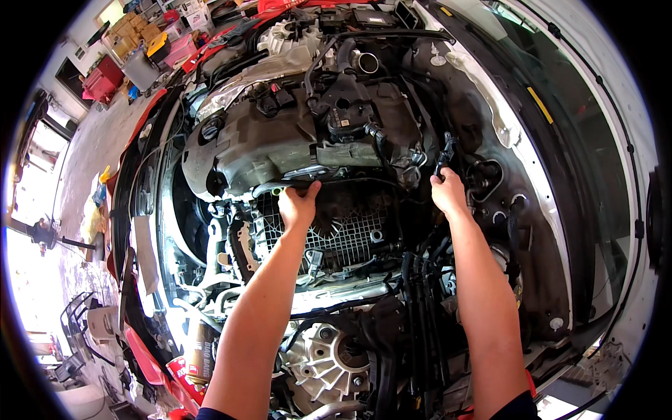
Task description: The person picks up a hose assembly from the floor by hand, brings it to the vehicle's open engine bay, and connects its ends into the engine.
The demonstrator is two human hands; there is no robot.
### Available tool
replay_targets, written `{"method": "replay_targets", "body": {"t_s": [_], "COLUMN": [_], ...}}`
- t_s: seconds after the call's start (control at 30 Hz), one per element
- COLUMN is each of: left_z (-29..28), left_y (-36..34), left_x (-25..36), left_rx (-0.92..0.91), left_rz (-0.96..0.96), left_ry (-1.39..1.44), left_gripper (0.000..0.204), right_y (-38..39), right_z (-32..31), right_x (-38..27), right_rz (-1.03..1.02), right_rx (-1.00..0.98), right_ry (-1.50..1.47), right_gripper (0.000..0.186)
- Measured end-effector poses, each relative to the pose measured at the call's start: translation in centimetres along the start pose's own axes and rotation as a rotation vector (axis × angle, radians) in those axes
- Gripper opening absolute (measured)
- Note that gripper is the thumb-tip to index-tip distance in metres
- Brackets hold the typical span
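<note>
In the open engine bay, my left hand (299,205) is closed at the near edge of the black engine cover (262,143), thumb up. Its fingers curl around a black hose (269,187) that runs along that edge; the fingertips are partly hidden. Over to the right, my right hand (449,190) pinches the lower end of a black connector (446,149), which points upward beside the cover. Between my forearms lies a black plastic part with a grid of ribs (343,241), just below the cover.
A silver ribbed metal housing (325,360) sits at the near end of the bay, with black hoses (420,315) beside it. A spray can (200,350) stands near my left forearm. The windshield (574,105) borders the right; boxes (133,31) are stacked far left.
</note>
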State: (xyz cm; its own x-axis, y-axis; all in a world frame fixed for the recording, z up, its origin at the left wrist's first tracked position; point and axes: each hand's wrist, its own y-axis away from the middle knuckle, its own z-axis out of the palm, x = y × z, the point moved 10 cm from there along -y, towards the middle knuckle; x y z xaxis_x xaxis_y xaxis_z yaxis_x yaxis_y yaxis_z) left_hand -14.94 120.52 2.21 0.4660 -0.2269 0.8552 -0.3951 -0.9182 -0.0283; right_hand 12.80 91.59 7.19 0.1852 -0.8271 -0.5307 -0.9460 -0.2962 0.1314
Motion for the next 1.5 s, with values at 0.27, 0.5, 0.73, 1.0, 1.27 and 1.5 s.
{"method": "replay_targets", "body": {"t_s": [0.27,0.5,0.73,1.0,1.27,1.5], "left_z": [-0.2,0.3,0.0,0.0,0.1,-0.2], "left_y": [0.0,-0.5,-0.5,-0.6,-0.5,-0.5], "left_x": [-0.2,-0.8,-0.1,-0.5,-0.7,-0.7], "left_rx": [-0.021,-0.052,-0.032,-0.043,-0.038,-0.034], "left_rz": [-0.048,-0.031,-0.012,-0.017,-0.012,0.008], "left_ry": [-0.02,0.026,0.124,0.095,0.094,0.069], "left_gripper": [0.048,0.045,0.037,0.039,0.039,0.04], "right_y": [0.0,-2.5,-2.9,-1.7,-0.9,-0.2], "right_z": [0.2,2.3,3.2,2.5,2.2,2.1], "right_x": [-0.3,2.2,3.0,1.7,1.4,0.9], "right_rz": [0.021,-0.073,-0.073,-0.081,-0.026,0.025], "right_rx": [-0.02,-0.022,-0.052,-0.06,-0.111,-0.118], "right_ry": [-0.034,-0.264,-0.361,-0.386,-0.509,-0.503], "right_gripper": [0.041,0.042,0.037,0.021,0.02,0.025]}}
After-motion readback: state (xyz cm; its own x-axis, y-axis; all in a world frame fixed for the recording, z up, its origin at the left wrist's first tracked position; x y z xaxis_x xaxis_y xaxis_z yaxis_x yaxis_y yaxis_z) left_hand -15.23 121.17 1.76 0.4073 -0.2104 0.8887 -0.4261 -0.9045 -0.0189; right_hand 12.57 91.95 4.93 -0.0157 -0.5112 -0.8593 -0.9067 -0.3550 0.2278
